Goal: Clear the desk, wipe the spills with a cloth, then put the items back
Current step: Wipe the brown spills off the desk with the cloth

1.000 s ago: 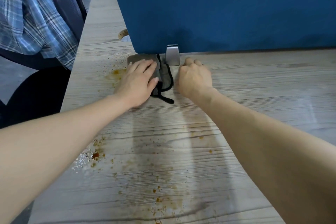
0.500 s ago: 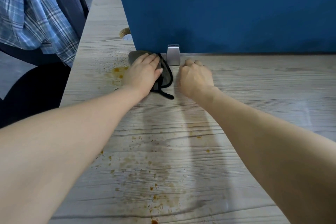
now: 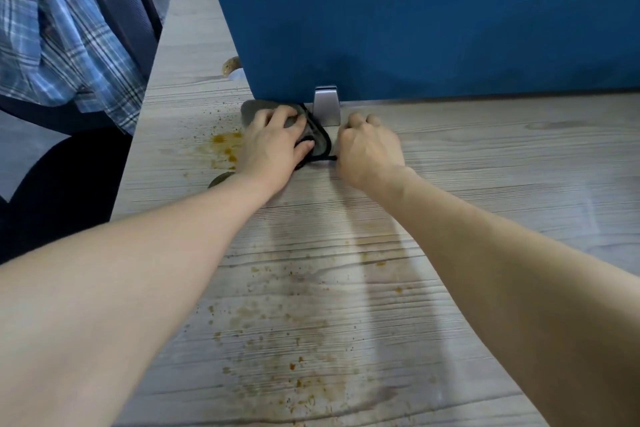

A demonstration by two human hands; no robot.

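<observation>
The left hand (image 3: pixel 273 146) lies flat, fingers spread, pressing a grey cloth (image 3: pixel 251 110) onto the desk (image 3: pixel 485 163). The right hand (image 3: pixel 369 152), just beside it, is curled into a fist with its knuckles on the wood; a black cord (image 3: pixel 322 158) from the cloth's edging runs up to it, but whether the fingers pinch the cord cannot be told. Directly beyond both hands stands a blue divider (image 3: pixel 415 17), so the cloth is hemmed in at the back. A metal bracket (image 3: pixel 326 106) at the divider's foot sits between the two hands, touching the cloth's far edge. Left of the pressing hand is an orange spill (image 3: pixel 225 146), then the desk's edge. Toward the body, more brown stains (image 3: pixel 277 322) are scattered between the forearms. Past the desk edge hangs a plaid shirt (image 3: pixel 59 35).
</observation>
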